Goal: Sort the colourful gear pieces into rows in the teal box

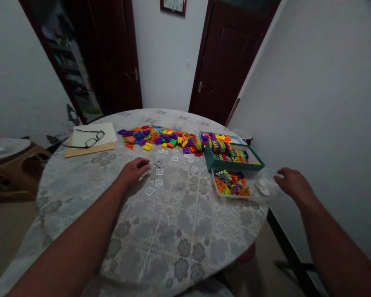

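My left hand [135,170] is low over the table with its fingers curled in; whatever they hold is too small to make out. Beside its fingertips lie small grey pieces [158,163] and flat white window-frame pieces [158,182]. At the right table edge, my right hand [293,182] pinches the rim of a clear plastic container [268,185] with whitish pieces inside. Left of that container stands a clear tub [231,197] of colourful gear-shaped toy pieces [231,182]. Behind the tub is a teal box [238,166] holding rows of colourful pieces.
A long heap of colourful plastic building pieces [167,137] spreads across the back of the round table [179,231], which wears a grey patterned cloth. Eyeglasses [91,142] rest on paper [109,130] at the left. A white wall [334,103] rises close on the right.
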`<state>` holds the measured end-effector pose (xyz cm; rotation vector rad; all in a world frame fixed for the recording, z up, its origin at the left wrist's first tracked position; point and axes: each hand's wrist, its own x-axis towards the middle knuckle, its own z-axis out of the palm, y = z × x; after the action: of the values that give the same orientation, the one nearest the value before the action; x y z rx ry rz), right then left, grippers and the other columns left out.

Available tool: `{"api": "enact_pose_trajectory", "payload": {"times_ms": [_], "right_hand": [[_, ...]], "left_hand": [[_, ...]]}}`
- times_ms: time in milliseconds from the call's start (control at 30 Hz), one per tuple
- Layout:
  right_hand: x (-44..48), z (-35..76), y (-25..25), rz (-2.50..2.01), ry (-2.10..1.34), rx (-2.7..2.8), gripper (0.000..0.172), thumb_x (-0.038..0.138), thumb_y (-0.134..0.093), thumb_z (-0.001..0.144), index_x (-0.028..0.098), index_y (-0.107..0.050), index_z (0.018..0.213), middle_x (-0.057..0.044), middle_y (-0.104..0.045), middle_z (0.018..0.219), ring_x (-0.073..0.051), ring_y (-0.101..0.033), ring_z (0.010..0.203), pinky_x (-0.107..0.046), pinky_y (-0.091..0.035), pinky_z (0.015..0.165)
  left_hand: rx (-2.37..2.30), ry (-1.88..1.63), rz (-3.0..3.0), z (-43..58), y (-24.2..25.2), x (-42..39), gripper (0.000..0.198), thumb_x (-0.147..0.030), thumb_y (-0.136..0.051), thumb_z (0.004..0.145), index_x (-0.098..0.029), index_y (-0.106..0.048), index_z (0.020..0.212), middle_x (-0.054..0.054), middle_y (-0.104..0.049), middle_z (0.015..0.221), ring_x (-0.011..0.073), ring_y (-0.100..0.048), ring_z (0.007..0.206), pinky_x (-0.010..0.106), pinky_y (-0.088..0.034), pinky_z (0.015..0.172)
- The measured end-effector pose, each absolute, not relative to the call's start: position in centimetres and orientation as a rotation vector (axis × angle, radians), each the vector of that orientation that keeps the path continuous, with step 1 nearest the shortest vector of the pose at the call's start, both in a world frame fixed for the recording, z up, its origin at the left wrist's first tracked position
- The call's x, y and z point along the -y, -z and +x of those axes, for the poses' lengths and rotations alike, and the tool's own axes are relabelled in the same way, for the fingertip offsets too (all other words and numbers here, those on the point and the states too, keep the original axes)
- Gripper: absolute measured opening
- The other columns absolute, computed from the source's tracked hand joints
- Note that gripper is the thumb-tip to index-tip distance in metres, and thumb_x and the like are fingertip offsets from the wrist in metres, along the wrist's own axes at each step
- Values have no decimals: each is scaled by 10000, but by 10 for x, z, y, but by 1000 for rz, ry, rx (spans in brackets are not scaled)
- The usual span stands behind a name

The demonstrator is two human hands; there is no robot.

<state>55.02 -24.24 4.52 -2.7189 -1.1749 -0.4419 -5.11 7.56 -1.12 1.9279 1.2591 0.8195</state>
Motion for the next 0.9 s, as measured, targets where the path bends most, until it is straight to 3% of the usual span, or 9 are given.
{"api": "enact_pose_trajectory", "payload": {"times_ms": [100,167,233,333,433,533,633,800,900], "right_hand": [[238,497,-55,-2480,582,1259,363,389,-592,966,150,-799,1144,-251,-760,1163,-379,-747,1052,-507,-580,946],[226,436,-56,-2218,444,1394,366,431,-564,999,174,-786,1136,-210,-769,1151,-335,-755,977,-504,-603,975],[204,364,-49,-1952,189,1567,392,473,-532,1071,211,-778,1231,-178,-770,1281,-318,-755,1116,-486,-612,1037],[150,268,-27,-1715,5,1806,502,476,-543,1101,200,-677,1498,-179,-632,1600,-331,-591,1493,-544,-473,1268],[83,217,-8,-1948,-83,1805,605,476,-582,1104,141,-599,1608,-222,-488,1731,-359,-420,1637,-541,-374,1331],[26,210,0,-2302,-78,1560,627,503,-537,1130,168,-557,1660,-213,-420,1777,-401,-378,1646,-574,-368,1303],[-8,219,7,-2489,-63,1395,632,543,-497,1135,200,-561,1661,-195,-422,1778,-434,-375,1626,-630,-355,1273],[-22,227,25,-2548,-66,1385,644,558,-474,1137,192,-553,1661,-217,-428,1770,-443,-381,1613,-674,-306,1266],[-15,223,37,-2478,1,1507,633,519,-494,1137,137,-562,1637,-239,-445,1752,-419,-387,1615,-612,-284,1302]], "left_hand": [[-1083,-757,2062,-64,22,-52,583,-629,-722,888,-282,-721,1357,142,-748,1435,341,-727,1323,467,-578,1167],[-988,-663,2303,-70,30,-31,700,-631,-700,946,-313,-613,1563,147,-585,1673,359,-547,1562,523,-436,1314],[-952,-514,2528,-72,36,-10,892,-652,-779,904,-277,-519,1670,182,-455,1775,413,-417,1650,605,-354,1352],[-985,-324,2727,-69,37,9,983,-692,-826,889,-261,-489,1706,198,-410,1802,453,-372,1666,664,-297,1365],[-1057,-289,2777,-64,35,14,865,-674,-735,990,-261,-491,1709,187,-456,1778,434,-406,1653,642,-326,1360],[-1138,-324,2789,-62,35,13,727,-594,-657,1066,-240,-525,1687,177,-502,1749,407,-423,1648,601,-340,1363],[-1224,-369,2771,-61,37,13,732,-581,-664,1064,-209,-532,1682,188,-511,1740,407,-420,1649,590,-323,1372],[-1256,-388,2731,-59,39,15,795,-612,-702,1031,-256,-494,1711,162,-509,1751,411,-410,1654,608,-316,1367],[-1271,-379,2718,-58,39,15,824,-618,-730,1007,-265,-492,1713,154,-506,1755,409,-412,1654,600,-305,1373]]}}
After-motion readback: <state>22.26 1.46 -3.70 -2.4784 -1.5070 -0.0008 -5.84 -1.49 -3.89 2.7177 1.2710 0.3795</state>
